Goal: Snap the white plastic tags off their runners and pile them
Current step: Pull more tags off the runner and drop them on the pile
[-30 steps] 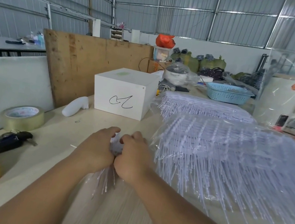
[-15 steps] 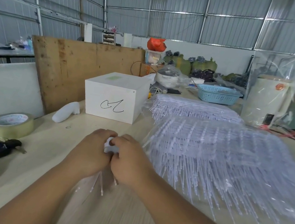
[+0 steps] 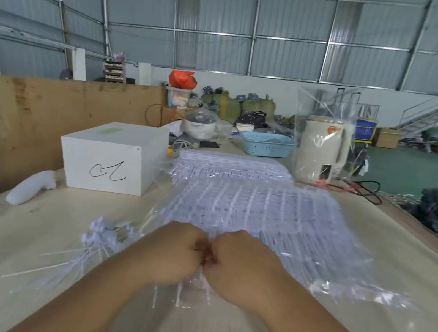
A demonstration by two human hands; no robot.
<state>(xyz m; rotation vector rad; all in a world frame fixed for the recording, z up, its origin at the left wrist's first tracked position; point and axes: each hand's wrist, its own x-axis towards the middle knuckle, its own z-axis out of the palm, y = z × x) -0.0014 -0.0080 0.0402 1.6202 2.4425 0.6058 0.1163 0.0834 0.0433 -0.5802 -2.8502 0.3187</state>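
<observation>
Nearest the camera, two bare forearms reach out over the pale, fine-grained wooden table [image 3: 367, 277]. The left hand [image 3: 171, 253] and the right hand [image 3: 241, 268] meet knuckle to knuckle, both with fingers curled into fists around a small bunch of tags [image 3: 179, 292], whose thin translucent stems poke out below the palms; the fingertips themselves are hidden. Just to the left of the left hand lies a loose pile of snapped tags [image 3: 101, 236], white blocky heads at the far end and long needle-like tails fanning toward the camera. Directly beyond the hands spreads a broad, shiny sheaf of tags on runners [image 3: 256, 210], rows of white heads in a grid with glassy bristling stems, and a second flatter stack [image 3: 229, 164] behind it. To the left sit a rounded white foam piece [image 3: 31, 189] and a smooth white box [image 3: 111, 159] with a black scribble. Farther back stand a perforated blue plastic basket [image 3: 266, 144], a cream kettle [image 3: 321, 151] wrapped in crinkled clear plastic, and a rough brown board [image 3: 32, 111].
</observation>
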